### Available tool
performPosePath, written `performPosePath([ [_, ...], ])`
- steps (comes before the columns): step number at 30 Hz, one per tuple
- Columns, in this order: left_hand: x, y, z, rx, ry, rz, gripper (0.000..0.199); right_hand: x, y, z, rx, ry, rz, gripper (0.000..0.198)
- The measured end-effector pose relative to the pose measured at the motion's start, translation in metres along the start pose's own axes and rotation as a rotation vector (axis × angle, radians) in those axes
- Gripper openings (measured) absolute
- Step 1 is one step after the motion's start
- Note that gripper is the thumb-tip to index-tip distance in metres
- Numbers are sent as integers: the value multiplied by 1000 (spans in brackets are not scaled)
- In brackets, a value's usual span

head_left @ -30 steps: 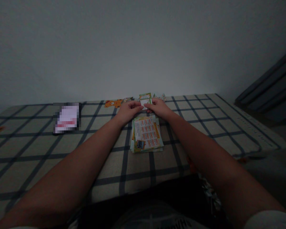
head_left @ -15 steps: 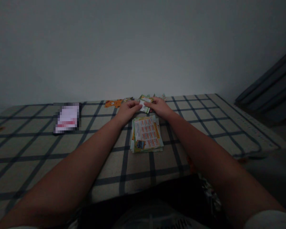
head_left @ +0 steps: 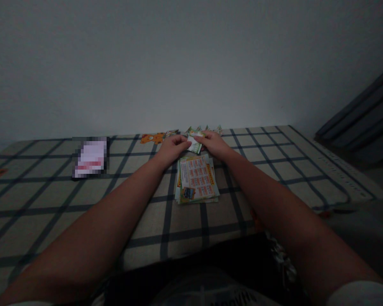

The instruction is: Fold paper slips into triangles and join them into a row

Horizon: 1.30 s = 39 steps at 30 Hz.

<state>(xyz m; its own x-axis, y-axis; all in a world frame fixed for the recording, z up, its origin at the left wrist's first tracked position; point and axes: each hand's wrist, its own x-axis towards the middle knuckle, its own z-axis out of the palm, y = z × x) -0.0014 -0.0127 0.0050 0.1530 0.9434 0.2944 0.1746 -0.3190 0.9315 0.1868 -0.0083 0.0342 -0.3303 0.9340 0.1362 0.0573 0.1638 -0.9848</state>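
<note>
Between my two hands is a small folded printed paper (head_left: 195, 145), white and green with a little yellow. My left hand (head_left: 174, 148) pinches its left edge between thumb and fingers. On the other side my right hand (head_left: 214, 143) grips it, thumb lying on top. Just nearer to me lies a stack of printed paper sheets (head_left: 198, 178), with orange blocks of print on the top one. Behind my hands, several folded papers (head_left: 218, 130) stand up in points near the wall, partly hidden.
A checked cloth (head_left: 140, 221) with bear pictures covers the table. To the left lies a blurred phone-like object (head_left: 91, 157) with a lit face. The grey wall (head_left: 178, 63) rises behind the table, and a dark pleated curtain (head_left: 364, 114) hangs at the right.
The upper part of the held paper has come down towards me, and less of its yellow-green face shows above my fingers. Both hands stay in nearly the same place.
</note>
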Motion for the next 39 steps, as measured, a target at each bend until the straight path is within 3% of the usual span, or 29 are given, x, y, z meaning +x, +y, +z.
performPosePath([
  [7, 0, 3, 1, -48, 9, -18, 31, -2, -3, 1, -41, -39, 7, 13],
  [19, 6, -2, -3, 1, 95, 99, 38, 4, 7, -1, -71, -74, -9, 11],
  [39, -1, 3, -1, 75, 78, 53, 46, 2, 1, -1, -74, 20, -40, 18],
])
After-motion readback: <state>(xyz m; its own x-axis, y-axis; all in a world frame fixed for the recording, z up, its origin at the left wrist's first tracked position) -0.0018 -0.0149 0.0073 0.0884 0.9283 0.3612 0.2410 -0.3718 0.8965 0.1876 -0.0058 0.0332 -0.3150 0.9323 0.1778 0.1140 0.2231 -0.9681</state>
